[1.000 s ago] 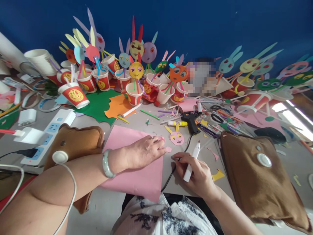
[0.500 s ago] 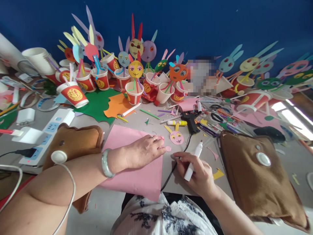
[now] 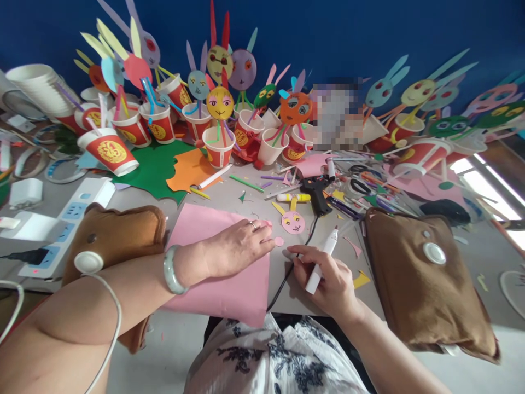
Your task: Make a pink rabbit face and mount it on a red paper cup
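My left hand (image 3: 238,246) lies flat over a sheet of pink paper (image 3: 229,293), fingers stretched out and pointing right. Its fingertips are at a small pink paper circle (image 3: 279,241); whether they touch it I cannot tell. In my right hand (image 3: 326,276) is a white marker (image 3: 323,262), held tilted with its uncapped tip pointing up and away from me. Between and beyond the hands lies a pink paper rabbit face (image 3: 292,221) with yellow ears and drawn eyes and mouth.
A black glue gun (image 3: 318,196) lies behind the rabbit face, its cord running toward me. Brown pouches (image 3: 422,284) flank the work area. A power strip (image 3: 68,219) is at left. Red paper cups (image 3: 109,150) with paper rabbits line the back.
The view has shifted slightly, so things on the table appear a little higher and further left. Both hands keep nearly the same pose, the marker still in my right hand.
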A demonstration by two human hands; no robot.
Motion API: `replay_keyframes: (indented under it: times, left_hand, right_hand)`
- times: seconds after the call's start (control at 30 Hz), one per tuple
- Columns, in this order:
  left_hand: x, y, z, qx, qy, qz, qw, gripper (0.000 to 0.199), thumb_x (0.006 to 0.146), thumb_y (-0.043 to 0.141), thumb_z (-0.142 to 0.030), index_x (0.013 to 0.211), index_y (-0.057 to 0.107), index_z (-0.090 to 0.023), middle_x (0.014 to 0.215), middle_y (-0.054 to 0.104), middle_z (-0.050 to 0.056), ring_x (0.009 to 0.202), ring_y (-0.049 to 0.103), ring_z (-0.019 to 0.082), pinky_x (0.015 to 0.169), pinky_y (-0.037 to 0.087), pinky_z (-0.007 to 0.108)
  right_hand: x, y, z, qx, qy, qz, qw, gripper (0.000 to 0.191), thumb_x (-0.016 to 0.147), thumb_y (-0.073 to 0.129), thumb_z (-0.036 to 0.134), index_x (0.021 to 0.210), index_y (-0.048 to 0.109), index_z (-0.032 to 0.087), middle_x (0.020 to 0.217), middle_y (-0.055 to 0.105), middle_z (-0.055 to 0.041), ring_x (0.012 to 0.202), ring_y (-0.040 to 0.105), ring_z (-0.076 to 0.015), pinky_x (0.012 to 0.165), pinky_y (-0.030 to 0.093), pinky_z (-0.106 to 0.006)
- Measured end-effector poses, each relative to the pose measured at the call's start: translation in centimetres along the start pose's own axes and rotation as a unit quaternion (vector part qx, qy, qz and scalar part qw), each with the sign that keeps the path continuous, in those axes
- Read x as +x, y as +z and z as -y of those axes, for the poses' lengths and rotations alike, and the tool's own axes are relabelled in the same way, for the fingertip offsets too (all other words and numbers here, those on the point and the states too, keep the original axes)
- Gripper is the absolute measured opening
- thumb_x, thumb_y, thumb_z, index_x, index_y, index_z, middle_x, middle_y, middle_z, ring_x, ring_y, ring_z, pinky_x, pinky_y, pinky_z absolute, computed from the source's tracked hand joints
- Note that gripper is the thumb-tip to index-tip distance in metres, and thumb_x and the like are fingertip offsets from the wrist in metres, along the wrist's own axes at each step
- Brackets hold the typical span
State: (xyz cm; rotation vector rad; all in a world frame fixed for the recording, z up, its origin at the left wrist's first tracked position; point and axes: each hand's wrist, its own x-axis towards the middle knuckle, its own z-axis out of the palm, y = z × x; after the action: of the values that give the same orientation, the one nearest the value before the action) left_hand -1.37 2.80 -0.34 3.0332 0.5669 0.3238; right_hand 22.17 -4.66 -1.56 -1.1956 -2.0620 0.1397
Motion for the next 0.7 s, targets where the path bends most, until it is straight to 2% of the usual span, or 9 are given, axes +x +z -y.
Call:
replay_keyframes:
  times: [0.1, 0.3, 0.5, 0.7]
  left_hand:
    - [0.04, -0.14, -0.04, 0.004, -0.004, 0.008, 1.000, 0.037, 0.099, 0.041, -0.004, 0.131, 0.056, -0.016, 0.129, 0.062, 0.014, 0.121, 0.059, 0.023, 0.105, 0.050, 0.039]
    - [0.08, -0.36, -0.08, -0.006, -0.005, 0.007, 1.000, 0.036, 0.100, 0.045, -0.007, 0.134, 0.055, -0.012, 0.128, 0.063, 0.016, 0.120, 0.059, 0.025, 0.104, 0.049, 0.041]
    - [0.16, -0.52, -0.04, 0.001, 0.004, 0.010, 1.000, 0.033, 0.100, 0.045, -0.008, 0.130, 0.058, -0.010, 0.125, 0.063, 0.017, 0.116, 0.060, 0.026, 0.101, 0.050, 0.041]
    - [0.30, -0.77, -0.10, 0.006, 0.001, 0.022, 1.000, 0.032, 0.100, 0.044, -0.009, 0.128, 0.059, -0.010, 0.125, 0.064, 0.016, 0.116, 0.060, 0.026, 0.100, 0.050, 0.040]
  right_hand:
    - [0.01, 0.05, -0.07, -0.007, 0.002, 0.005, 1.000, 0.023, 0.089, 0.060, 0.012, 0.109, 0.057, 0.024, 0.087, 0.079, -0.0014, 0.055, 0.070, -0.0116, 0.052, 0.054, -0.022]
    - [-0.11, 0.18, -0.37, -0.040, -0.002, 0.013, 0.999, 0.019, 0.088, 0.063, 0.016, 0.105, 0.056, 0.024, 0.098, 0.080, -0.0048, 0.064, 0.073, -0.0150, 0.060, 0.056, -0.027]
    - [-0.24, 0.21, -0.62, -0.030, -0.001, 0.040, 0.999, 0.032, 0.090, 0.063, 0.018, 0.121, 0.058, 0.023, 0.094, 0.080, -0.0053, 0.064, 0.070, -0.0155, 0.063, 0.057, -0.029]
    - [-0.68, 0.39, -0.92, -0.021, 0.008, 0.056, 0.998, 0.036, 0.091, 0.063, 0.018, 0.126, 0.057, 0.023, 0.101, 0.080, -0.0076, 0.074, 0.075, -0.0191, 0.066, 0.059, -0.031]
